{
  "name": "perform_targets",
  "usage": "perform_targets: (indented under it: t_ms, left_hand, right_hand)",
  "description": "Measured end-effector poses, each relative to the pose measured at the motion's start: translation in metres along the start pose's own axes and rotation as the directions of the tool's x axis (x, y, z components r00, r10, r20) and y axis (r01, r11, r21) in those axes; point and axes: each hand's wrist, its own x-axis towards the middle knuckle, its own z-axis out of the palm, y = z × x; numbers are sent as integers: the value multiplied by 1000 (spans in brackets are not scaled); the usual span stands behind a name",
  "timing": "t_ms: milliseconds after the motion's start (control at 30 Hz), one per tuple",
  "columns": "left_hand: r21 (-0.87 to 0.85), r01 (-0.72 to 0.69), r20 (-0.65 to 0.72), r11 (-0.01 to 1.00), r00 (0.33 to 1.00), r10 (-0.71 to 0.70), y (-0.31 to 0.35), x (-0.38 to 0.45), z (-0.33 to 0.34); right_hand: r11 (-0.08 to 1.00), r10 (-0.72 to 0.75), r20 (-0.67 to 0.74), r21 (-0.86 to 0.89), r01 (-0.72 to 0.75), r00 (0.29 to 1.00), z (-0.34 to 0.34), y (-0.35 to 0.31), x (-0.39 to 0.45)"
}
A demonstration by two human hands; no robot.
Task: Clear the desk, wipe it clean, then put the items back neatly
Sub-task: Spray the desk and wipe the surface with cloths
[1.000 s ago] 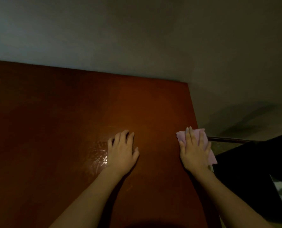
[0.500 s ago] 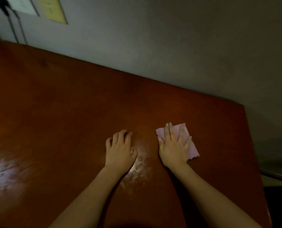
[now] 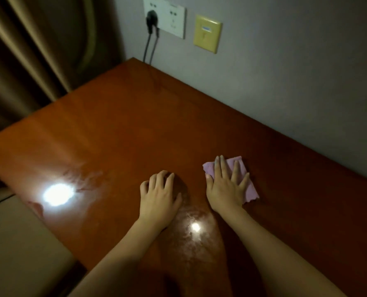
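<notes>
A reddish-brown wooden desk fills the view, its glossy top showing damp streaks and two bright light reflections. A small pink cloth lies flat on the desk right of centre. My right hand presses on the cloth with straight, spread fingers, covering most of it. My left hand rests palm down on the bare desk just left of it, fingers slightly bent and holding nothing.
A grey wall runs along the desk's far edge. On it are a white socket plate with a black plug and cable hanging down, and a yellow switch plate. A brown curtain hangs at the left.
My right hand has slid the cloth leftward along the desk from its right edge. The view has swung left, bringing the sockets and curtain into sight. My left hand stays flat on the desk.
</notes>
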Motion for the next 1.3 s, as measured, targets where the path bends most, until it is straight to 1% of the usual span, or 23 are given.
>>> perform_targets:
  t_ms: [67, 200, 267, 500, 667, 767, 933, 1067, 1133, 1233, 1300]
  left_hand:
    - [-8, 22, 13, 1000, 1000, -22, -24, 14, -5]
    - [-63, 55, -15, 996, 998, -56, -76, 39, -9]
    - [-55, 61, -60, 997, 996, -64, -104, 52, -10]
    - [-71, 111, -83, 991, 990, -117, -206, 108, -23]
    - [-53, 185, -92, 981, 978, -189, -281, 142, -31]
    - [-46, 217, -125, 975, 967, -221, -314, 154, -35]
    - [-33, 226, -154, 974, 961, -229, -352, 171, -41]
    - [-49, 249, -157, 967, 955, -253, -367, 181, -43]
    - [-60, 250, -156, 966, 954, -257, -370, 182, -43]
    - [-76, 264, -164, 962, 948, -273, -371, 179, -43]
    - [-80, 277, -155, 958, 946, -287, -370, 175, -42]
  right_hand:
    - [1000, -27, 2, -14, 28, 1000, -3, -30, 18]
    - [996, -88, 3, -30, 88, 996, -7, -93, 55]
    - [992, -125, -3, -34, 125, 992, -9, -127, 75]
    - [970, -238, 14, -43, 239, 971, -18, -244, 137]
    - [944, -325, 13, -60, 326, 945, -25, -323, 185]
    - [929, -363, 10, -69, 363, 932, -26, -362, 207]
    - [907, -412, 20, -84, 412, 911, -30, -410, 228]
    - [885, -457, 21, -89, 457, 889, -32, -439, 242]
    - [851, -516, 30, -99, 517, 856, -32, -450, 246]
    - [777, -616, 63, -119, 619, 785, -32, -459, 250]
    - [754, -641, 66, -131, 644, 764, -32, -459, 248]
